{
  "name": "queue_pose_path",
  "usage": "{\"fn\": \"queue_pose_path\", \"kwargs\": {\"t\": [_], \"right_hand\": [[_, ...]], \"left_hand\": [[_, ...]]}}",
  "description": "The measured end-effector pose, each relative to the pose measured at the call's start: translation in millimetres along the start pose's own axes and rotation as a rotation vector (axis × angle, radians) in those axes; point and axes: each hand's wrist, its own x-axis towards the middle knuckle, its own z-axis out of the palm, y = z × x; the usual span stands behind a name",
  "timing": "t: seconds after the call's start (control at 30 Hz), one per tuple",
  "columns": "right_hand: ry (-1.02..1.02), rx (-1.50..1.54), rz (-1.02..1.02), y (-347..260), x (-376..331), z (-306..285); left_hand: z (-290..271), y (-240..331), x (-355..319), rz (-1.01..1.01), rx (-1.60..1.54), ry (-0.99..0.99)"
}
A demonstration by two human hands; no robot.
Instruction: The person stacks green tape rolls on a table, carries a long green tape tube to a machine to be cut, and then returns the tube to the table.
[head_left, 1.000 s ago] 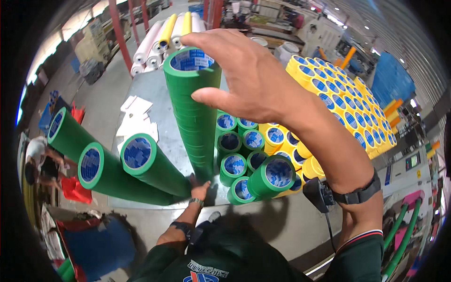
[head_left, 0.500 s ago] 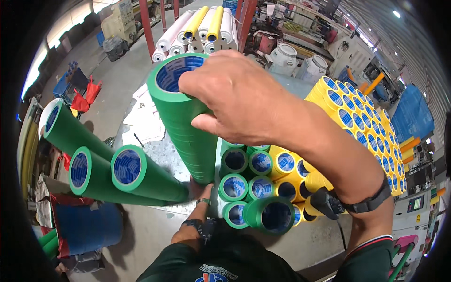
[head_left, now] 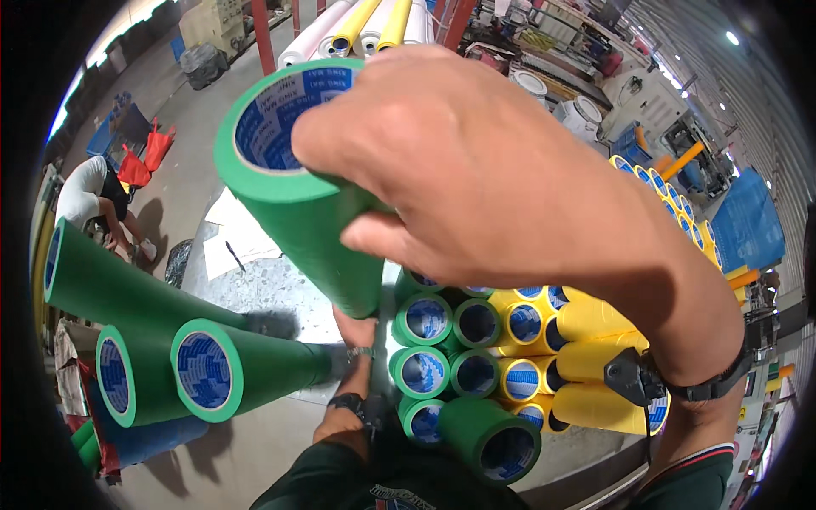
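Observation:
A long green tape roll (head_left: 314, 229) with a blue printed core leans a little between my hands, its top close to the camera. My right hand (head_left: 416, 161) is closed over the upper rim, with fingers inside the core and the thumb against the outer side. Low down, my left hand (head_left: 353, 330) is against the roll's bottom end, its fingers partly hidden by the roll. To the left stand several more long green rolls (head_left: 255, 361). Right of my left hand are several green rolls (head_left: 425, 371) with their core ends showing, and one green roll (head_left: 484, 429) juts out toward me.
Yellow tape rolls (head_left: 599, 361) are stacked on the right, beside the green ones. Papers (head_left: 234, 242) and a pen (head_left: 235, 255) lie on the metal table (head_left: 285, 285). White and yellow rolls (head_left: 365, 34) are piled ahead. A person (head_left: 89, 191) bends down at the far left.
The held green roll's top has come closer to the camera and a little left, with my right hand still on it. The bent person at the left has come into clearer view.

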Motion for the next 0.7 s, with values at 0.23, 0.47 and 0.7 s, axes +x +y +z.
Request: {"fn": "queue_pose_path", "kwargs": {"t": [0.23,0.47,0.7], "right_hand": [[-0.086,-0.111,0.191,75.0,15.6,10.5],[-0.090,-0.180,0.343,148.2,13.3,22.4],[-0.155,-0.193,0.580,187.5,-11.0,0.2]], "left_hand": [[45.5,19.3,65.4,0.103,-0.007,-0.026],[114.9,37.0,134.7,0.163,-0.011,-0.245],[187.3,65.7,168.8,0.369,-0.073,-0.413]]}}
